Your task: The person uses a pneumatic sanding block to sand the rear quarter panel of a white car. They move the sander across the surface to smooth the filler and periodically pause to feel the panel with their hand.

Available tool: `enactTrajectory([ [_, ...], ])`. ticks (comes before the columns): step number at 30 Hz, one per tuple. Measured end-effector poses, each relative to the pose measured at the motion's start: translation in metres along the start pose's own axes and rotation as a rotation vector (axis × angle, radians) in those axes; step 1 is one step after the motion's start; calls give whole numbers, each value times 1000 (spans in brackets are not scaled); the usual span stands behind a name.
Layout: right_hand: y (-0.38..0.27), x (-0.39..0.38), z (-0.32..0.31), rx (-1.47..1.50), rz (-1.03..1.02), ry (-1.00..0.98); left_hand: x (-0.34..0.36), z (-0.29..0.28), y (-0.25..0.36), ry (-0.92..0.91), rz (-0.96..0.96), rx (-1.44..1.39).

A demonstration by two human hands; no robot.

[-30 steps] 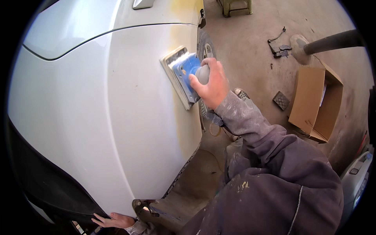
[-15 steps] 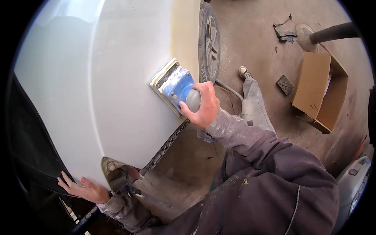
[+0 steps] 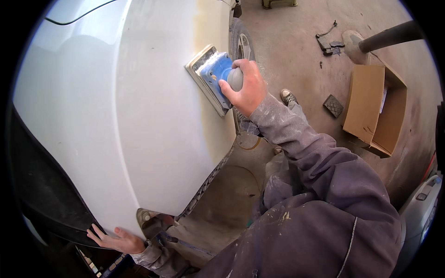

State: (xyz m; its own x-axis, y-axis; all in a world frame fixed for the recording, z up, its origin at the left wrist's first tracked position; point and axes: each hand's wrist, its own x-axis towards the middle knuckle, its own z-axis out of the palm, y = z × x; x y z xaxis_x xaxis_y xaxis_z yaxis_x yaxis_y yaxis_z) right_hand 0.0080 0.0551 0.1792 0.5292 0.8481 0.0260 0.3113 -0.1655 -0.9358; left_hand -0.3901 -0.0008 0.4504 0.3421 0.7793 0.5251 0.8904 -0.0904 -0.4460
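My right hand (image 3: 246, 86) is wrapped round the grey knob of a blue hand sanding block (image 3: 214, 78). The block's flat pale base lies against the white car fender (image 3: 160, 116), close to its wheel-arch side. A yellowish strip runs along that side of the panel. Down at the lower left, my left hand (image 3: 118, 239) rests with spread fingers at the fender's edge, beside the dark opening (image 3: 41, 180). Next to its wrist is an uncovered recess (image 3: 150, 220) at the panel's corner.
The car's wheel (image 3: 242, 44) stands just beyond the block. On the concrete floor lie an open cardboard box (image 3: 366, 104), a dark textured pad (image 3: 333, 106) and some black broken parts (image 3: 330, 45). A dark post (image 3: 391, 37) rises at the upper right. Another car (image 3: 419, 208) shows at the right edge.
My right hand has carried the sanding block up the panel and slightly right. The whole view has shifted, and my left hand stays at the fender's edge.
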Motion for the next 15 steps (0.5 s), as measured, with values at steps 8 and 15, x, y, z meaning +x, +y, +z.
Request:
enactTrajectory([
  [8,27,-28,14,65,-87,91,0,0,7,2,20,-55],
  [15,62,-218,70,170,-134,0,8,8,2,8,100,-62],
])
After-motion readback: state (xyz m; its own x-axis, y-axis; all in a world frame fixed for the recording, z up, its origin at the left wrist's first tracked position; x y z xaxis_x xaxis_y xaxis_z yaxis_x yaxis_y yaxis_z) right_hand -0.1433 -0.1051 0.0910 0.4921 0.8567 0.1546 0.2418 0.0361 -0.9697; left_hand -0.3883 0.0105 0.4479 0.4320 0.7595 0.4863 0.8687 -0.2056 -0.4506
